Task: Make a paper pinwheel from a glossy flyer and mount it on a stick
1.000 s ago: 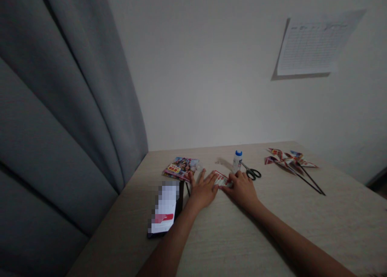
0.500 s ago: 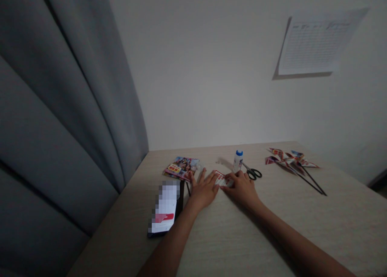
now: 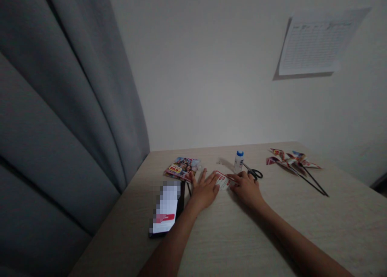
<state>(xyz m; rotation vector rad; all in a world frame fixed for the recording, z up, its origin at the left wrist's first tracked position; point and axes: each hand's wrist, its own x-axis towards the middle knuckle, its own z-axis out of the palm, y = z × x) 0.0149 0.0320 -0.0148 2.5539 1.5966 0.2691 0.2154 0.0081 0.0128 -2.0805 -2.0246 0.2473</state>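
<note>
A small red-and-white printed paper (image 3: pixel 223 181) lies on the table between my two hands. My left hand (image 3: pixel 204 191) rests with spread fingers, its fingertips on the paper's left side. At the paper's right edge is my right hand (image 3: pixel 246 188), its fingers stretched forward and touching the paper. Just behind the right hand stand a white glue bottle (image 3: pixel 238 163) with a blue cap and, lying beside it, scissors (image 3: pixel 256 173) with black handles. Left of my left hand is a stack of colourful printed sheets (image 3: pixel 182 167). A thin dark stick (image 3: pixel 189 189) shows partly beside the left hand.
A phone (image 3: pixel 165 212) with a lit screen lies by my left forearm. Paper pinwheels (image 3: pixel 292 160) on dark sticks rest at the right of the wooden table (image 3: pixel 217 244). A grey curtain (image 3: pixel 75 107) hangs at the left; a printed sheet (image 3: pixel 314 43) is on the wall.
My right hand has shifted slightly right along the paper and its fingers have straightened, uncovering more of the paper. My left hand stays nearly in place.
</note>
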